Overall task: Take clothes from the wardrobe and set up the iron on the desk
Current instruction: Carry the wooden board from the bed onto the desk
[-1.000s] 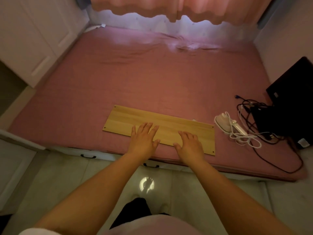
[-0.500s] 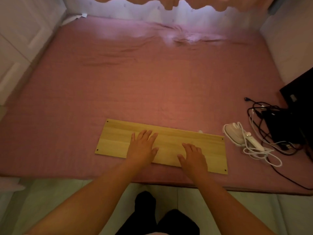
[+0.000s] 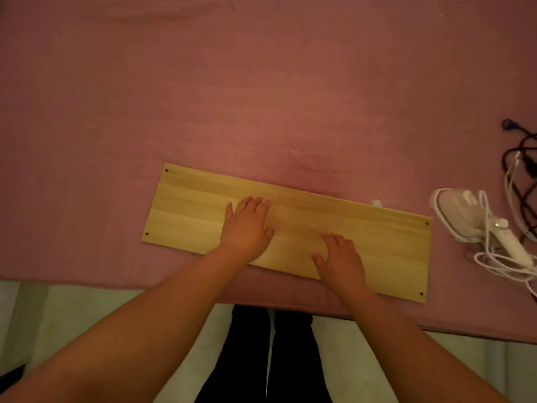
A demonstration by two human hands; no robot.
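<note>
Head view, only cam:
Surface: wide pink-sheeted bed (image 3: 261, 91) fills most of frame; its near edge runs across just above the pale floor (image 3: 87, 309).
Board: long rectangular light-wood board (image 3: 186, 216) w/ dark screw holes at its corners, flat on the sheet, near the bed's front edge, slightly skewed, right end closer to the person.
L hand: left hand (image 3: 246, 228) palm down on the board, about mid-length; fingers straight, slightly spread, flat on the wood, gripping nothing.
R hand: right hand (image 3: 340, 257) palm down on the board, right of the left one and nearer the board's front edge; fingers straight, close together, thumb out to the side, gripping nothing.
Hands rel.: apart, bare wood between them.
Iron: small white handheld iron (image 3: 465, 216) lying on the sheet just past the board's right end, not touching it; handle points toward frame's lower right.
Cord: white cord (image 3: 499, 263) looped over and beside the iron's handle.
Cables: tangle of black cables (image 3: 520, 170) at far right edge, behind the iron.
Small item: white bit (image 3: 377, 202) peeking from behind the board's far edge; can't tell what.
Person: dark trouser legs (image 3: 261, 359) against the bed edge.
Clothes: none in frame.
</note>
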